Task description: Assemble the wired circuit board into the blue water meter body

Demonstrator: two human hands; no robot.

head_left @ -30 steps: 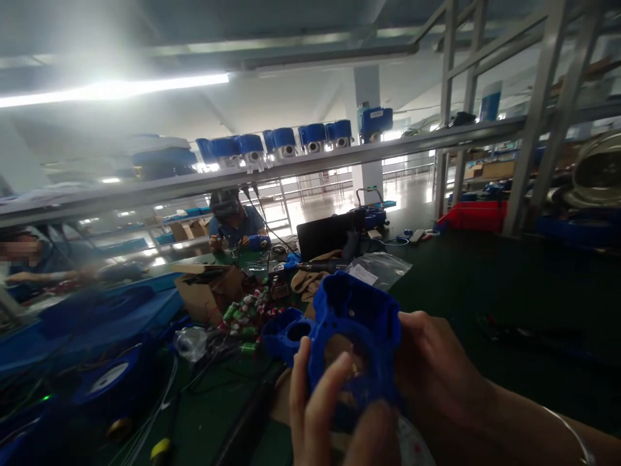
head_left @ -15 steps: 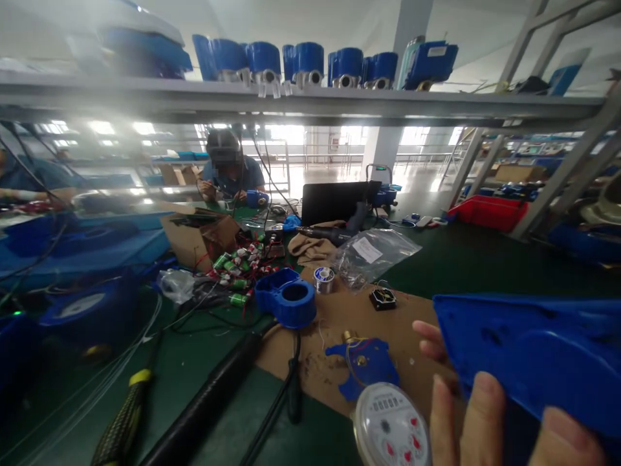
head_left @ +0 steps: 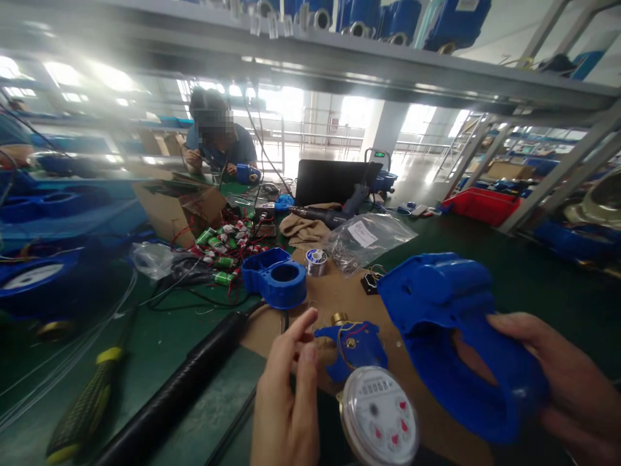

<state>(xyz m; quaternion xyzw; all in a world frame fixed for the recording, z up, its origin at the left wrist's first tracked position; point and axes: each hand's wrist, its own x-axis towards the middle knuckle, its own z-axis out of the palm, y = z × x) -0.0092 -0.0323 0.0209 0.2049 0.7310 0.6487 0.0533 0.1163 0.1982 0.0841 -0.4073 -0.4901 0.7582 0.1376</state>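
Note:
My right hand (head_left: 563, 382) grips a large blue plastic housing (head_left: 456, 336) at the lower right, held above the bench. My left hand (head_left: 288, 401) is at the bottom centre, thumb and forefinger pinched together; I cannot make out anything in them. Its fingertips are close to a small blue part with a brass fitting and thin wires (head_left: 354, 343). A round water meter register with a white dial (head_left: 381, 417) lies just below that part, on a brown cardboard sheet (head_left: 334, 301).
A blue ring-shaped housing (head_left: 276, 279), solder spool (head_left: 315, 260), clear plastic bag (head_left: 366, 239), green batteries with red wires (head_left: 226, 249), cardboard box (head_left: 177, 207), black hose (head_left: 174, 395) and yellow-black screwdriver (head_left: 85, 404) lie on the green bench. A person (head_left: 216, 142) works opposite. A red bin (head_left: 478, 204) stands far right.
The view has tilted down to the bench. The blue housing went from both hands in front of me to my right hand alone; my left hand has come off it, near the small blue part.

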